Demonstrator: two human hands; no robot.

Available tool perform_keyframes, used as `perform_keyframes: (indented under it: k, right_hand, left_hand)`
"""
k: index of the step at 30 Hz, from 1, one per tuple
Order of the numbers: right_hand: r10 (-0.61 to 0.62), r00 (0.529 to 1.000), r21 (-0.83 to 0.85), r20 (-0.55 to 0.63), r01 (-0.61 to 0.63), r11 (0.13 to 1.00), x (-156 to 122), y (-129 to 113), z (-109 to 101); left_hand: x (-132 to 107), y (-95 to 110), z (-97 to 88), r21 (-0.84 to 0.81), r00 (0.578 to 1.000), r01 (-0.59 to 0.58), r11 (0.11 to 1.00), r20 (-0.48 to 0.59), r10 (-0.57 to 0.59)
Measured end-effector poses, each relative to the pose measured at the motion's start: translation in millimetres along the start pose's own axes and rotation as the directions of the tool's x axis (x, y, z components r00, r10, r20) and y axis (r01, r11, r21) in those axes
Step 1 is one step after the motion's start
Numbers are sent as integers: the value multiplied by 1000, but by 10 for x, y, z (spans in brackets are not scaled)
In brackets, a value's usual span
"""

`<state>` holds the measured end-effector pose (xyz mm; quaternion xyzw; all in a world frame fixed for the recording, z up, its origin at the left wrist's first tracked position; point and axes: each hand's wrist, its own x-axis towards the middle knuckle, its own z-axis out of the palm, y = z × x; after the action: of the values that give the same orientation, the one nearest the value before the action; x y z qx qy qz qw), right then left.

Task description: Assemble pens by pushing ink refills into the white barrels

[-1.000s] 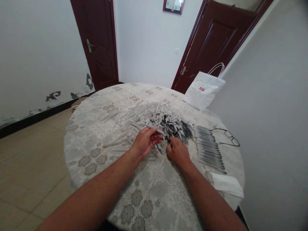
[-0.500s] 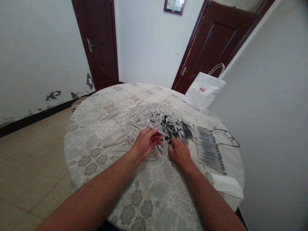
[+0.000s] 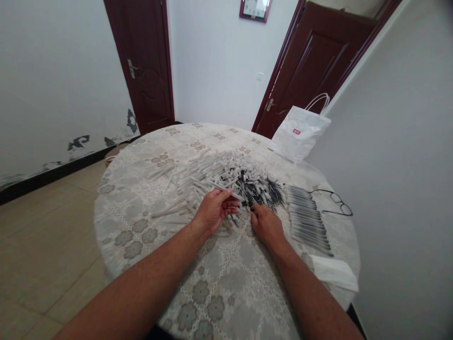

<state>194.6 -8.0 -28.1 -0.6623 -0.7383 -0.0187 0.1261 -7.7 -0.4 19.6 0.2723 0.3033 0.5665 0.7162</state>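
Observation:
My left hand (image 3: 216, 208) is at the near edge of a pile of pen parts, thumb and fingers closed on a whitish pen barrel (image 3: 233, 192) that slants down to the right. My right hand (image 3: 266, 223) is a little to the right, close to the tablecloth, with its fingers curled together; anything in them is too small or hidden to make out. Beyond both hands lie loose translucent barrels (image 3: 198, 172), short white caps (image 3: 249, 166) and thin black pieces (image 3: 274, 191). To the right, several pens (image 3: 308, 219) with grey insides lie side by side in a row.
A round table (image 3: 198, 290) wears a flowered lace cloth. Eyeglasses (image 3: 336, 202) rest right of the pen row, with a folded white item (image 3: 334, 273) nearer me. A white paper bag (image 3: 300, 132) stands at the back right, close to the wall.
My right hand has shifted very slightly to the right, its fingers drawn in a bit. The left hand keeps its hold on the pen barrel in nearly the same spot.

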Motion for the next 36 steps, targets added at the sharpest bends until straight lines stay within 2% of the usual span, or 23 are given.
perform_keyframes:
  k: [3, 6, 9, 11, 16, 18, 21, 24, 30, 36]
  right_hand:
    - [-5, 1000, 57, -28, 7, 998, 10, 30, 16]
    - [-36, 993, 248, -111, 63, 967, 28, 49, 2]
    - [-43, 984, 505, -171, 125, 854, 39, 54, -37]
    - [-23, 988, 603, -154, 112, 790, 41, 54, -52]
    - [10, 997, 673, -73, 42, 738, 41, 68, -6]
    - [59, 998, 748, 6, -44, 662, 41, 71, 13]
    - [109, 989, 859, 104, -144, 491, 41, 61, -2]
    - [107, 991, 905, 78, -116, 409, 35, 44, -63]
    - [95, 995, 945, 12, -42, 324, -6, 16, -138]
    - [50, 999, 965, 2, -15, 260, -25, -20, -129]
  left_hand:
    - [1, -5, 2, 3, 1000, 3, 1000, -2, -3]
    - [8, -18, -3, 17, 1000, 7, 1000, -12, -6]
    - [24, -44, -21, 47, 1000, 28, 999, -15, -27]
    - [34, -64, -33, 61, 999, 42, 997, -10, -41]
    - [37, -86, -40, 75, 999, 36, 997, -3, -36]
    - [37, -87, -39, 80, 999, 36, 996, -5, -36]
    - [44, -92, -41, 84, 999, 37, 996, 1, -37]
    - [50, -103, -40, 84, 999, 41, 996, 11, -42]
    - [20, -101, -10, 88, 997, 61, 994, 35, -65]
    - [10, -104, -6, 97, 996, 61, 993, 55, -67]
